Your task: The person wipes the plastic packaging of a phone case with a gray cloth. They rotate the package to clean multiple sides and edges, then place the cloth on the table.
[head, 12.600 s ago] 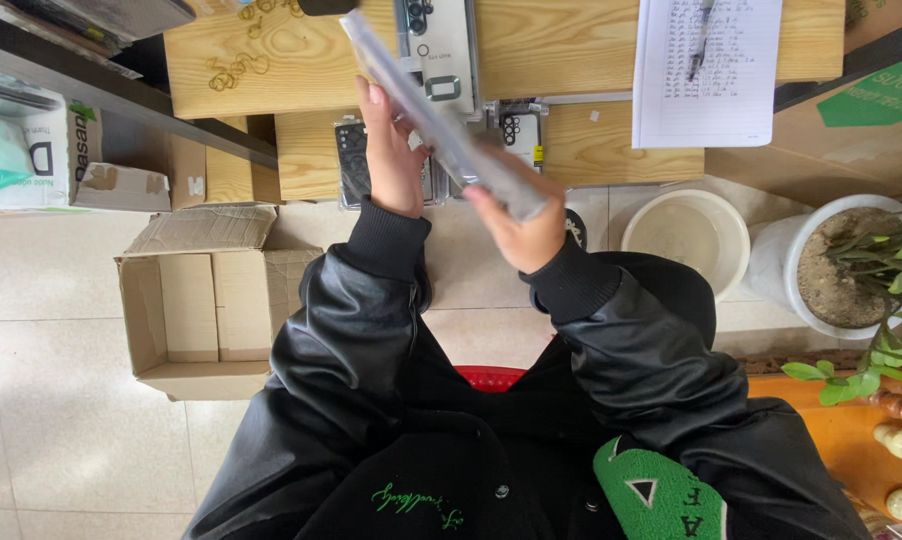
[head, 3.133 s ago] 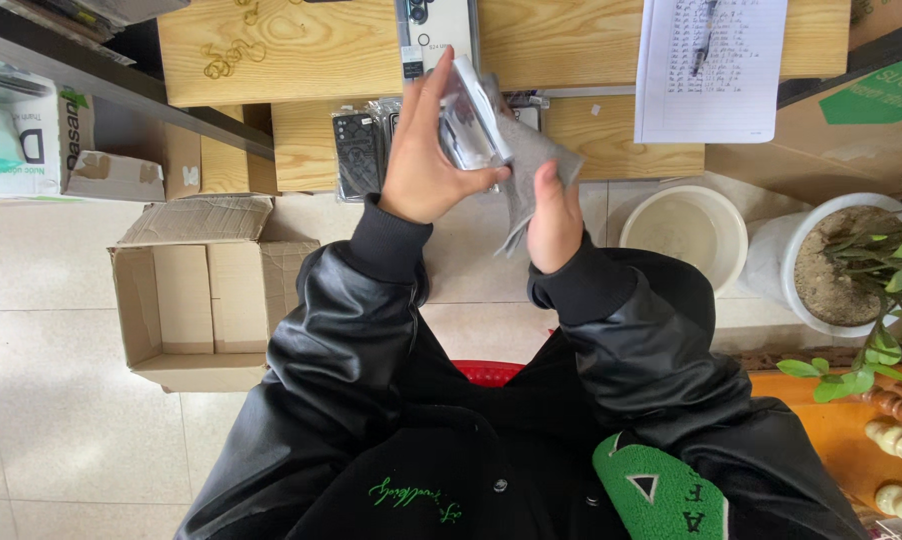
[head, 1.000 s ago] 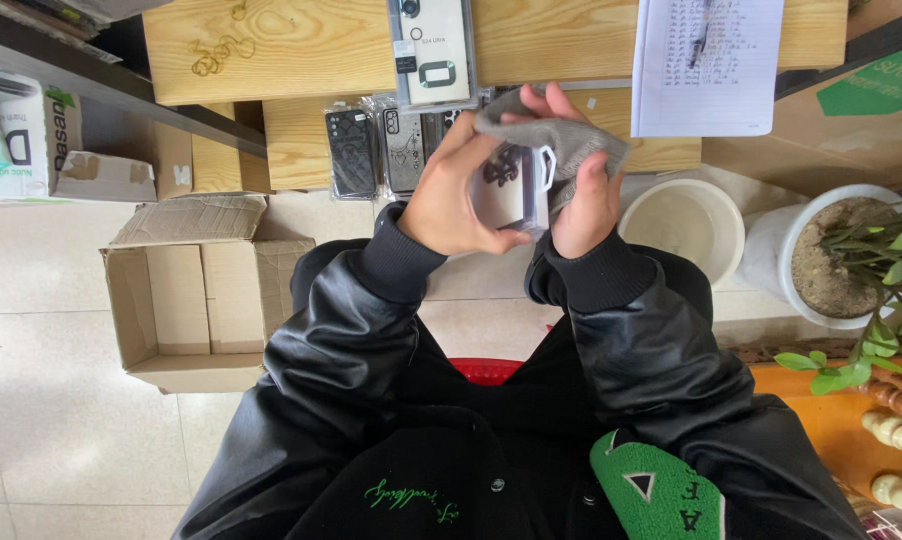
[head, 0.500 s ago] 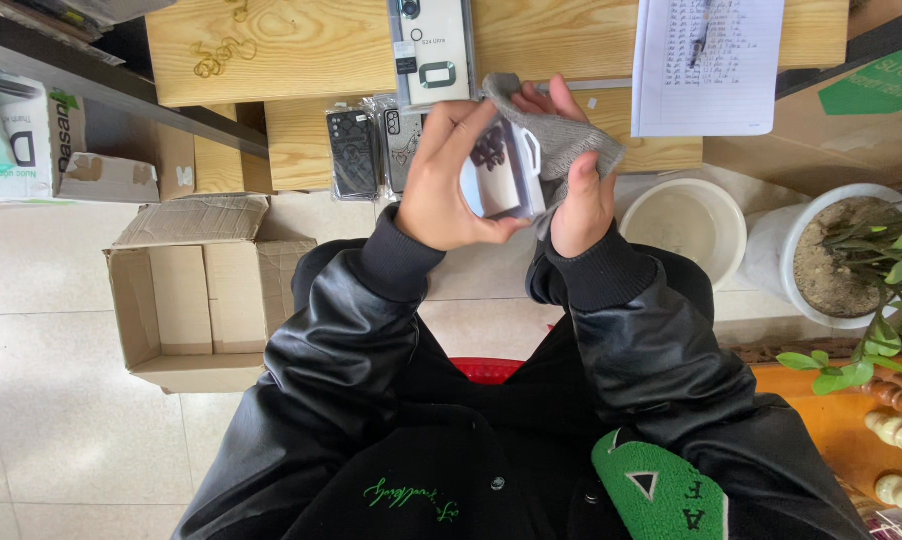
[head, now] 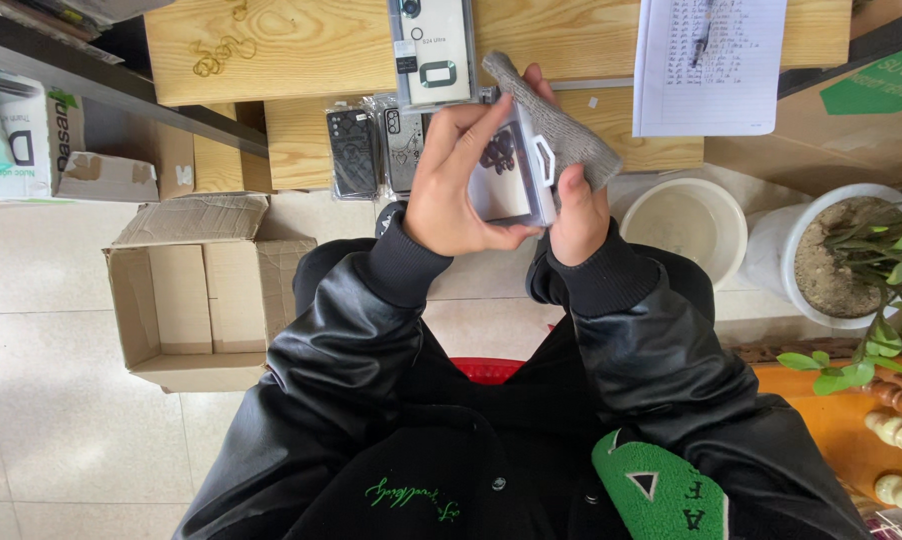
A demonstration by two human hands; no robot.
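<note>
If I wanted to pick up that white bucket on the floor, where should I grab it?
Probably by the rim, reaching down from above. The white bucket stands upright with its round mouth open to the top, so the rim is free all around. The plant pot sits close on one side, so the side nearer the wooden table looks easier.

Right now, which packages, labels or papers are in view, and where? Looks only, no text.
Clear flat phone-case packet: between left hand and right hand, under a grey cloth.
White carded packet: on the wooden bench.
Two dark sleeved cases: lower shelf.
Handwritten white sheet: bench, right.
Open brown carton: floor, left.
White printed box: far left.
</note>
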